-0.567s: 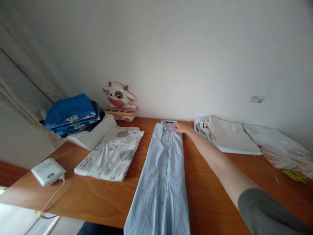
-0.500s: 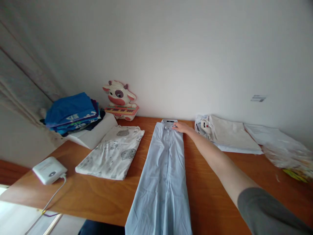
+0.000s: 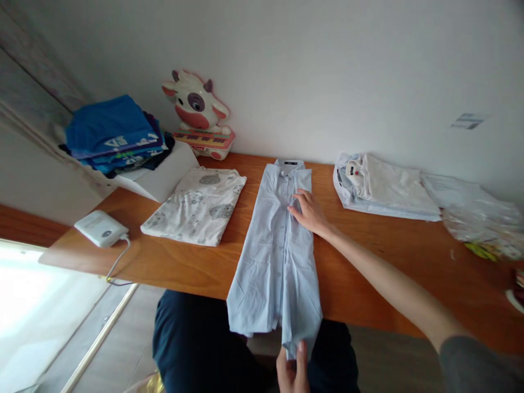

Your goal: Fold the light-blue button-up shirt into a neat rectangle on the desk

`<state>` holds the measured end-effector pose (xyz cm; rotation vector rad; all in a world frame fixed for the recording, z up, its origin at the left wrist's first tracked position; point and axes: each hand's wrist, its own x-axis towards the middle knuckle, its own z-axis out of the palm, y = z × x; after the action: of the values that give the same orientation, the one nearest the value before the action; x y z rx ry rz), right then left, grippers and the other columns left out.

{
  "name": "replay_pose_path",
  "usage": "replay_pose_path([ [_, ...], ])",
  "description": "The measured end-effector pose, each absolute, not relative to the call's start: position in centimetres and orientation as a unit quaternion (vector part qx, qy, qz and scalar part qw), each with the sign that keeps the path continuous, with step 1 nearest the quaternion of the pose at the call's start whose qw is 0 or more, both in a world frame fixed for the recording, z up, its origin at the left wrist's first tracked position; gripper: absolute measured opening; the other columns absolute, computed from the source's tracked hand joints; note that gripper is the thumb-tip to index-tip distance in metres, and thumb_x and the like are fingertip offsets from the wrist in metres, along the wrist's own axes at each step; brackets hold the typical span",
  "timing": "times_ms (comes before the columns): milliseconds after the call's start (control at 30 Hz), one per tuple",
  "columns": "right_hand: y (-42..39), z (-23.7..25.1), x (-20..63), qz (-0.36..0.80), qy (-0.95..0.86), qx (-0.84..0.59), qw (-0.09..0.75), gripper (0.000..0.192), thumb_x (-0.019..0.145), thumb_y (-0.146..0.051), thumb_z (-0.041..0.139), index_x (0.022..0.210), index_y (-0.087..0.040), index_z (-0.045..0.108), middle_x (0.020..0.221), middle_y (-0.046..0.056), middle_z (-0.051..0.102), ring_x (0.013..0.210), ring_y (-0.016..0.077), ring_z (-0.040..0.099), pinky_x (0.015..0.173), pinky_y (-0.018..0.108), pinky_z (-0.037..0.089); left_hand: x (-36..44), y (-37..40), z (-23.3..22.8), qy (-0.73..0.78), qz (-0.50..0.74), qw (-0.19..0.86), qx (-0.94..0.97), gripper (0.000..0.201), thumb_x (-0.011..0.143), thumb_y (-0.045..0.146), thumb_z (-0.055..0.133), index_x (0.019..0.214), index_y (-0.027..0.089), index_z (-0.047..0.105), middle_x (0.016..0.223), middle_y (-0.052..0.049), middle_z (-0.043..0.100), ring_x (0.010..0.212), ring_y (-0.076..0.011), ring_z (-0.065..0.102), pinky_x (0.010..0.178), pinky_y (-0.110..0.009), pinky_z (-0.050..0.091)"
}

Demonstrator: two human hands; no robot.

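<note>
A light blue button-up shirt (image 3: 264,245) lies lengthwise on the table with its sides folded in. Its collar points to the wall and its lower end hangs over the front edge above my lap. My right hand (image 3: 311,214) rests on the right side of the shirt's upper part, fingers apart, not gripping. Low in the picture, my left hand (image 3: 292,374) pinches the right corner of the hanging hem between thumb and fingers. Left of the shirt lies a folded white garment (image 3: 196,207) with grey animal prints.
A blue pile of folded clothes (image 3: 114,131) sits on a white box (image 3: 172,172). Beside it stands a cow toy keyboard (image 3: 200,117). A corded white device (image 3: 100,228) is at the left edge. Folded pale clothes (image 3: 388,188) and clear plastic bags (image 3: 478,213) lie right.
The view has tilted down. My right hand has moved from the collar down onto the shirt's upper front. My left hand has come into view, holding the hem.
</note>
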<state>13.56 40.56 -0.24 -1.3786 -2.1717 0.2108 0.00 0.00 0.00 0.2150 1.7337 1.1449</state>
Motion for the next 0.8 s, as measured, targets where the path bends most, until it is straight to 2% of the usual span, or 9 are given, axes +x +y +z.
replay_pose_path([
  [133, 36.5, -1.3, 13.0, 0.103, -0.798, -0.551, 0.221, 0.063, 0.112, -0.058, 0.054, 0.163, -0.02, 0.054, 0.178, 0.018, 0.043, 0.168, 0.0455, 0.03, 0.137, 0.069, 0.025, -0.1, 0.0, -0.7, 0.712, 0.444, 0.529, 0.128, 0.094, 0.058, 0.093, 0.088, 0.108, 0.014, 0.076, 0.121, -0.023, 0.081, 0.124, -0.0413, 0.075, 0.111, -0.047, 0.059],
  [233, 35.9, -1.3, 12.4, 0.08, -0.798, -0.568, 0.186, 0.077, 0.113, -0.064, 0.049, 0.172, -0.015, 0.044, 0.184, 0.019, 0.034, 0.173, 0.047, 0.02, 0.14, 0.068, 0.016, -0.3, 0.7, 0.1, 0.694, 0.432, 0.552, 0.165, 0.099, 0.065, 0.095, 0.083, 0.113, 0.009, 0.075, 0.116, -0.022, 0.08, 0.117, -0.0362, 0.075, 0.108, -0.044, 0.058],
  [400, 35.9, -0.3, 12.1, 0.086, -0.796, -0.585, 0.128, 0.096, 0.109, -0.078, 0.038, 0.179, -0.012, 0.032, 0.189, 0.017, 0.022, 0.176, 0.0426, 0.012, 0.142, 0.061, 0.011, 0.2, 1.4, 2.2, 0.655, 0.482, 0.529, 0.244, 0.084, 0.067, 0.089, 0.087, 0.106, 0.015, 0.08, 0.111, -0.02, 0.079, 0.112, -0.0355, 0.072, 0.105, -0.042, 0.057],
  [567, 36.3, 0.5, 12.5, 0.119, -0.793, -0.591, 0.083, 0.103, 0.106, -0.085, 0.031, 0.181, -0.014, 0.027, 0.19, 0.014, 0.018, 0.176, 0.0413, 0.011, 0.142, 0.06, 0.013, 0.2, 1.2, 2.1, 0.679, 0.438, 0.567, 0.163, 0.081, 0.072, 0.087, 0.085, 0.107, 0.015, 0.077, 0.106, -0.013, 0.079, 0.111, -0.0333, 0.072, 0.104, -0.043, 0.056],
  [667, 36.5, 0.7, 12.4, 0.089, -0.805, -0.583, 0.067, 0.101, 0.107, -0.083, 0.033, 0.179, -0.014, 0.032, 0.189, 0.016, 0.021, 0.175, 0.0446, 0.016, 0.141, 0.062, 0.017, -0.6, 1.1, 1.2, 0.686, 0.433, 0.567, 0.139, 0.079, 0.07, 0.086, 0.086, 0.103, 0.014, 0.077, 0.102, -0.012, 0.077, 0.111, -0.0333, 0.071, 0.102, -0.043, 0.055],
  [800, 37.0, 0.6, 12.2, 0.042, -0.811, -0.579, 0.074, 0.098, 0.108, -0.08, 0.035, 0.177, -0.01, 0.037, 0.188, 0.021, 0.022, 0.174, 0.0479, 0.016, 0.141, 0.064, 0.015, -1.8, 1.5, 0.3, 0.667, 0.449, 0.585, 0.109, 0.061, 0.073, 0.069, 0.093, 0.105, 0.02, 0.079, 0.113, -0.013, 0.08, 0.128, -0.0365, 0.069, 0.11, -0.042, 0.053],
])
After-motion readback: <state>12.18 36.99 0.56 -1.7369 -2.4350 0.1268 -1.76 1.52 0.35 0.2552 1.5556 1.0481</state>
